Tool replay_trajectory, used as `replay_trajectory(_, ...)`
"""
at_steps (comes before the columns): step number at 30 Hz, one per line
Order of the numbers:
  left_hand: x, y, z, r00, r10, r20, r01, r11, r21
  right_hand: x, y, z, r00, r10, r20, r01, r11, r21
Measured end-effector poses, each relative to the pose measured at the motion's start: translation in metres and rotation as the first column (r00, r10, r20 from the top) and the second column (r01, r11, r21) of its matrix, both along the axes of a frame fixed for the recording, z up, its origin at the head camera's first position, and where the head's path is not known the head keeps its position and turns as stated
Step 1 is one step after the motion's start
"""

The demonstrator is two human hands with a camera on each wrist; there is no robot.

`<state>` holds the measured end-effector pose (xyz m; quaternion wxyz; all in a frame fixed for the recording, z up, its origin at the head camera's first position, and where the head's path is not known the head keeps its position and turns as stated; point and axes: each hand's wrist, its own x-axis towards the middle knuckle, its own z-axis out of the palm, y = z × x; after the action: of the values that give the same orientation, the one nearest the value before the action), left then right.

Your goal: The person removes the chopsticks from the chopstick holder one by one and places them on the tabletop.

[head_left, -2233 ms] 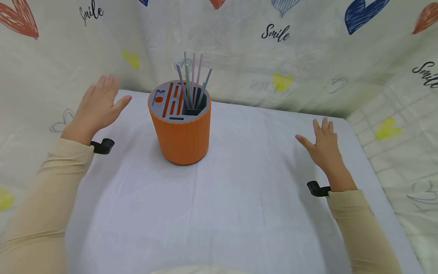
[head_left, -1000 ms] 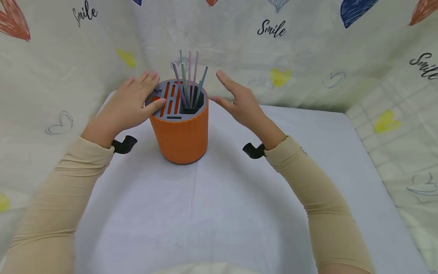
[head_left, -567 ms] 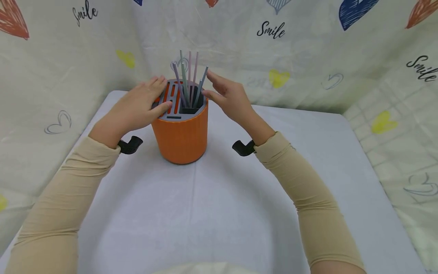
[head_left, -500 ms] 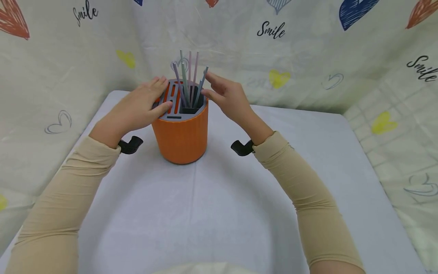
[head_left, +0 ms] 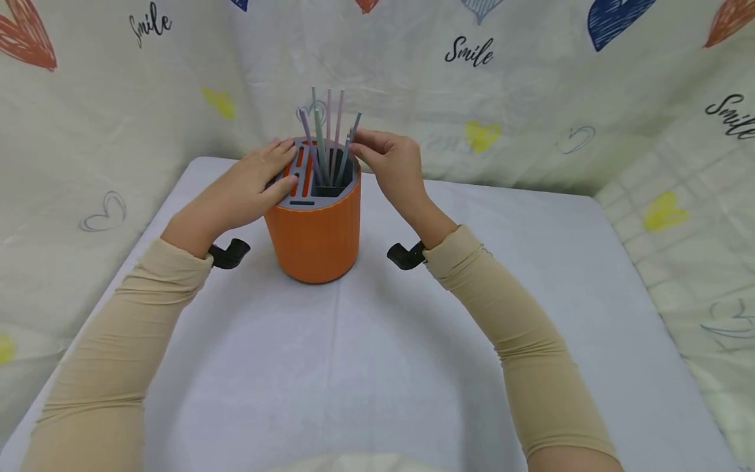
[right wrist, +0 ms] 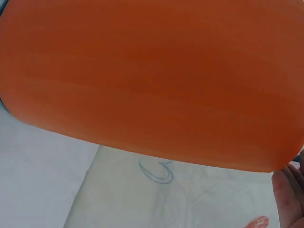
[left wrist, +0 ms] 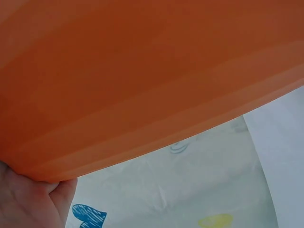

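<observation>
- Head view: nearest, two beige cloth sleeves point(head_left: 522, 328) reach in from the lower edge over a white cloth-covered table point(head_left: 336, 387).
- A small black curved device point(head_left: 231, 254) sits at the left wrist, a matching black device point(head_left: 407, 257) at the right.
- Beyond them, left of the table's middle, a round orange ribbed holder point(head_left: 315, 239) stands upright; its side fills much of both wrist views.
- The left hand point(head_left: 236, 190) rests on the holder's left rim and top, fingers extended, thumb apart from them.
- A grey slotted insert point(head_left: 323, 202) forms the holder's top, with a dark compartment at its right.
- The right hand point(head_left: 395, 167) pinches a slim pale-blue stick point(head_left: 357, 120) between thumb and fingertips, above that compartment.
- Slim purple point(head_left: 307, 128), green and pink sticks point(head_left: 339, 111) lean in the same compartment.
- Farthest, a pale backdrop cloth point(head_left: 383, 72) bears hearts and "Smile".
</observation>
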<state>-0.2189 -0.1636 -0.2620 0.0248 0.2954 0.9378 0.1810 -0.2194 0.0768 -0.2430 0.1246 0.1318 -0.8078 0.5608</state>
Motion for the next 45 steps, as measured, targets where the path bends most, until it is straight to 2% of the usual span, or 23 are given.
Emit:
replay_trajectory(4, 0.0, 0.001, -0.003, 1.0, 0.004, -0.003, -0.004, 0.999, 0.037, -0.002, -0.002, 0.001, 1.0, 0.013, 0.015, -0.012, 0.999, -0.05)
replay_trajectory(7, 0.0, -0.001, -0.005, 1.0, 0.019, -0.006, -0.019, 0.998, 0.054, -0.003, -0.005, 0.004, 0.998, 0.052, 0.024, -0.049, 0.991, -0.129)
replay_trajectory(12, 0.002, -0.001, -0.005, 1.0, 0.024, -0.009, -0.024, 0.999, 0.047, -0.002, -0.006, 0.013, 0.994, 0.111, -0.015, -0.11, 0.947, -0.301)
replay_trajectory(22, 0.005, 0.002, -0.007, 0.999, 0.014, -0.028, -0.012, 0.999, 0.052, 0.01, 0.007, 0.05, 0.984, 0.089, -0.152, -0.152, 0.869, -0.471)
replay_trajectory(28, 0.005, 0.003, -0.006, 1.0, 0.018, -0.023, -0.016, 0.997, 0.069, 0.016, 0.014, 0.068, 0.974, 0.056, -0.219, -0.163, 0.846, -0.508)
replay_trajectory(30, 0.005, 0.003, -0.006, 1.0, 0.021, -0.023, -0.019, 0.997, 0.068, 0.018, 0.017, 0.074, 0.964, 0.022, -0.266, -0.162, 0.84, -0.518)
replay_trajectory(32, 0.004, 0.002, -0.006, 0.999, 0.023, -0.026, -0.021, 0.997, 0.069, 0.021, 0.019, 0.08, 0.945, -0.018, -0.327, -0.167, 0.832, -0.528)
replay_trajectory(36, 0.002, 0.002, -0.005, 0.999, 0.023, -0.031, -0.022, 0.998, 0.062, 0.026, 0.027, 0.093, 0.881, -0.11, -0.459, -0.174, 0.829, -0.531)
replay_trajectory(39, 0.001, 0.001, -0.006, 0.999, 0.028, -0.031, -0.026, 0.998, 0.061, 0.028, 0.035, 0.1, 0.854, -0.159, -0.496, -0.16, 0.827, -0.54)
replay_trajectory(41, 0.001, 0.001, -0.006, 0.999, 0.028, -0.029, -0.026, 0.998, 0.061, 0.029, 0.041, 0.104, 0.867, -0.183, -0.463, -0.128, 0.817, -0.562)
replay_trajectory(45, 0.0, 0.001, -0.005, 0.999, 0.023, -0.029, -0.021, 0.998, 0.06, 0.026, 0.054, 0.101, 0.924, -0.17, -0.342, -0.078, 0.793, -0.605)
